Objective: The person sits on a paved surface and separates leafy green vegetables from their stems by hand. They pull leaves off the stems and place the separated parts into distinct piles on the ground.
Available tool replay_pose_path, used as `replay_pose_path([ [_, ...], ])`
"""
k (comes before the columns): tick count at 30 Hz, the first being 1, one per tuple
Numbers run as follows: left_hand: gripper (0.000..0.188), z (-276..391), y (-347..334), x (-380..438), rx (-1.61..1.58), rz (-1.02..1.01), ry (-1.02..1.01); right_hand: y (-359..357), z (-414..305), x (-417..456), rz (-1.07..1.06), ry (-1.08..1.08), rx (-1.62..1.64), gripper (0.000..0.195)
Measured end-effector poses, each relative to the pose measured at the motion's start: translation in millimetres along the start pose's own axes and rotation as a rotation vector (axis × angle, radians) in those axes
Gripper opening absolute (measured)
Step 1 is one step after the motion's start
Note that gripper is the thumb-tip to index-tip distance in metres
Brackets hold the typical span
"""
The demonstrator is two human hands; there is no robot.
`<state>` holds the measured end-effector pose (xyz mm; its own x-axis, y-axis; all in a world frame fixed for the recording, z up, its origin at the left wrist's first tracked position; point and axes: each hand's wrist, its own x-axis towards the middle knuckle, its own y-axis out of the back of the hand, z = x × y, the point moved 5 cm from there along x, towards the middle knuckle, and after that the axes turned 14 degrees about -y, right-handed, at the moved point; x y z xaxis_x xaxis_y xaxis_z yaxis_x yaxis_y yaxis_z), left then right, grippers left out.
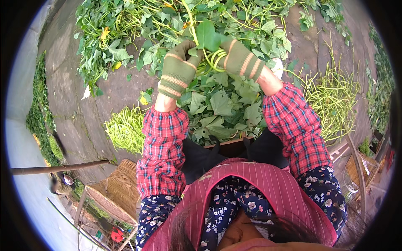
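Both hands wear green knit gloves with orange stripes. My left hand (180,69) has its fingers closed around part of a green leafy vine (192,25), whose pale stem runs up from between the hands. On the other side, my right hand (241,59) grips several looped green stems (216,58); its fingertips are partly hidden. A broad green leaf (207,36) stands out between the two gloves. Directly below the hands lies a heap of cut green leaves (221,103), in front of my lap.
Leafy vines (119,34) spread over the stone paving ahead. Piles of stripped stems lie at left (125,130) and right (333,97). A woven basket (116,191) stands at lower left near a wooden pole (59,168). Another person (59,183) is at far left.
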<state>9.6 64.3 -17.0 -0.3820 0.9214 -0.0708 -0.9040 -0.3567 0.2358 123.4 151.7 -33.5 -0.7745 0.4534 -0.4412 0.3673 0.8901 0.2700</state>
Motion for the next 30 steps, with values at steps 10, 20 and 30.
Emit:
replay_pose_path([
  [10,0.028,9.9,-7.1,1.3,-0.464,0.004,0.128,16.1,-13.6,-6.8,0.148,-0.019,-0.212,0.029],
  [20,0.016,-5.6,14.0,-2.1,-0.730,0.120,0.139,95.8,8.0,-9.3,0.520,0.120,0.440,0.025],
  [30,0.012,-15.3,21.8,5.9,-0.710,0.400,0.137,101.2,13.7,7.4,0.249,0.509,0.107,0.017],
])
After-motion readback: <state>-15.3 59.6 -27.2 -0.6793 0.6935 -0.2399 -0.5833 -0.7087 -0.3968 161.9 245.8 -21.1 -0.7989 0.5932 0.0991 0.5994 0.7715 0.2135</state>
